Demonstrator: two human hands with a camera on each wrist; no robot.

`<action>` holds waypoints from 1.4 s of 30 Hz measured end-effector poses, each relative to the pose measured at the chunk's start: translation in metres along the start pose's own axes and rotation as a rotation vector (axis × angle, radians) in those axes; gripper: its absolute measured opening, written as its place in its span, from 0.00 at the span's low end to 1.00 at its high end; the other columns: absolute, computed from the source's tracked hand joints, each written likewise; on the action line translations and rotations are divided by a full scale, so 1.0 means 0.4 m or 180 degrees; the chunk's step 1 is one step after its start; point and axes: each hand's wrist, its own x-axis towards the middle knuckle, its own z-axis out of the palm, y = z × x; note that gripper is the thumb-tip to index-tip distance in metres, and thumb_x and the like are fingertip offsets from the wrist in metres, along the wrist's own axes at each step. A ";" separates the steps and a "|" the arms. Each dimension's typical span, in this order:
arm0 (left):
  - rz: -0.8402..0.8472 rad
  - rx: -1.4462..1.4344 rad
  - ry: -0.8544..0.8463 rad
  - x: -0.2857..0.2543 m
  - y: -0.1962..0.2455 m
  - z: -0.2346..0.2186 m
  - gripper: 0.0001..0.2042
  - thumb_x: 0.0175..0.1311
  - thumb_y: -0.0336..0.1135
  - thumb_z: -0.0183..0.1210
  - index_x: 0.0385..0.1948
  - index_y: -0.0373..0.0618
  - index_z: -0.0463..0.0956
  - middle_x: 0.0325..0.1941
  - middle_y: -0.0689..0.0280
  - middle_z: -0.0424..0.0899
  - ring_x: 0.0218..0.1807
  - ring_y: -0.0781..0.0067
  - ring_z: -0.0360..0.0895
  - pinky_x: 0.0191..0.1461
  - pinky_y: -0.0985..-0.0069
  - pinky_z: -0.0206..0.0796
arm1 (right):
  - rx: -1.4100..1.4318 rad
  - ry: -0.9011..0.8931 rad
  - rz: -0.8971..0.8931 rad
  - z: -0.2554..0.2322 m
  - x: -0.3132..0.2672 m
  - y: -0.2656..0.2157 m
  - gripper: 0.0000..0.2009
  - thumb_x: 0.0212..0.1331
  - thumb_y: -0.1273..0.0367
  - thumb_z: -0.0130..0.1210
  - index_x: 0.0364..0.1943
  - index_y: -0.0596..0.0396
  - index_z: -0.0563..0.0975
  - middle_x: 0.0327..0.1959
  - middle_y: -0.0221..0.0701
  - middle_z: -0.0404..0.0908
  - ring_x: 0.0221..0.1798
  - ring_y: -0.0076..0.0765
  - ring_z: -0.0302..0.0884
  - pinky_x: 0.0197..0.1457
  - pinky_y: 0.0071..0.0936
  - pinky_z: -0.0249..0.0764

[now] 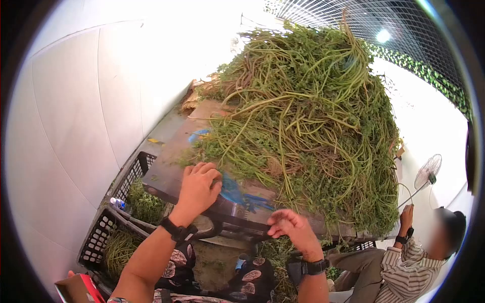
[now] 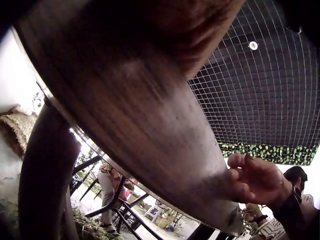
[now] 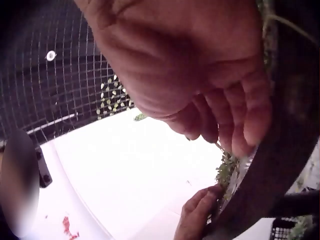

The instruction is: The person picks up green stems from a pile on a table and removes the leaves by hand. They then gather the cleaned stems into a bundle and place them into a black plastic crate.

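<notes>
Blue plastic strips (image 1: 235, 194) lie on the front edge of a wooden tabletop (image 1: 172, 159). My left hand (image 1: 199, 187) is at the tabletop right beside these strips, its fingers bent downward; the fingertips are hidden, so I cannot tell whether they pinch a strip. At the front edge, to the right of the strips, my right hand (image 1: 295, 230) hovers with loosely bent fingers and nothing in them. The right wrist view shows its palm (image 3: 185, 55) over the table's rim. Behind both hands rises a large heap of green leafy stems (image 1: 303, 121).
Black crates (image 1: 101, 237) with greens stand at the left below the table. A water bottle (image 1: 117, 203) lies by them. Another blue piece (image 1: 198, 135) is farther back on the tabletop. At the right sits a person in a striped shirt (image 1: 411, 265), near a fan (image 1: 428, 171).
</notes>
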 end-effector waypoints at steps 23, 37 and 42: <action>0.0060 0.0071 0.0029 0.001 -0.018 -0.003 0.06 0.50 0.31 0.57 0.30 0.45 0.76 0.45 0.62 0.77 0.54 0.58 0.70 0.56 0.61 0.56 | -0.4726 0.1621 -0.1315 -0.044 0.350 -0.063 0.10 0.53 0.66 0.53 0.33 0.58 0.77 0.37 0.38 0.76 0.48 0.43 0.70 0.51 0.41 0.67; 0.0104 0.0267 -0.0120 0.004 -0.013 0.001 0.06 0.50 0.31 0.57 0.30 0.45 0.76 0.48 0.62 0.76 0.55 0.58 0.69 0.55 0.62 0.56 | -0.4276 0.1968 -0.2110 -0.071 0.240 -0.102 0.07 0.52 0.72 0.48 0.32 0.55 0.78 0.34 0.34 0.78 0.46 0.44 0.72 0.49 0.40 0.67; 0.0037 0.0242 -0.0118 0.004 -0.006 -0.006 0.06 0.50 0.31 0.57 0.31 0.45 0.76 0.48 0.62 0.76 0.55 0.58 0.69 0.56 0.62 0.56 | -0.3028 0.0863 -0.1947 0.042 0.285 -0.192 0.11 0.55 0.66 0.50 0.40 0.55 0.76 0.38 0.43 0.78 0.40 0.51 0.76 0.44 0.41 0.72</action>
